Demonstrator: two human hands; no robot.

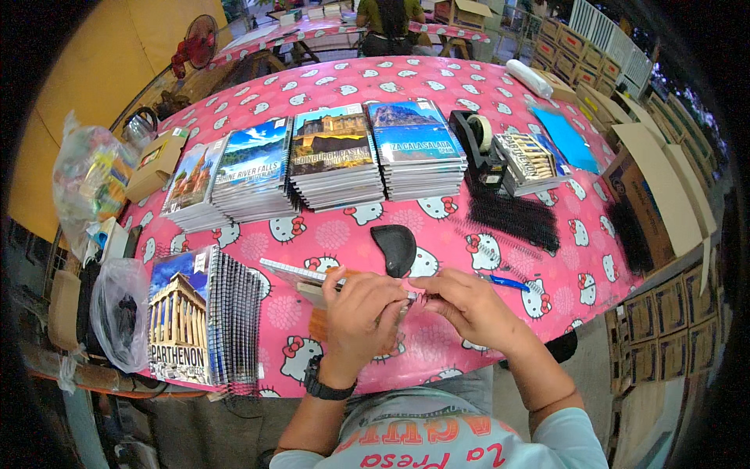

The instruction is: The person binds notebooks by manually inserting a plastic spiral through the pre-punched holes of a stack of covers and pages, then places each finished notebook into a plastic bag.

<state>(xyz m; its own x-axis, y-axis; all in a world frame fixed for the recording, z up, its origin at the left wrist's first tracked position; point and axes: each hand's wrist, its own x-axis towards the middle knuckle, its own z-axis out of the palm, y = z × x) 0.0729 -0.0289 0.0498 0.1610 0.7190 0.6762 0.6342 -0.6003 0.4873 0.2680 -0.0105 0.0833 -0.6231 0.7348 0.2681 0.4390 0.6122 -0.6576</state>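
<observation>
Close to the table's front edge, my left hand is wrapped round a notebook, tilted so that its page edges show. At the notebook's right end, my right hand has its fingers closed on a dark spiral binding coil. The fingers of both hands almost meet there and hide part of the coil. Beneath the left hand lies a brown board. Just beyond the hands is a black curved pad. A blue pen lies beside my right wrist.
A fanned stack of spiral notebooks stands front left. Several notebook stacks line the back. Right of them are a black tape dispenser, a smaller notebook stack and loose black coils. Open cartons edge the right side.
</observation>
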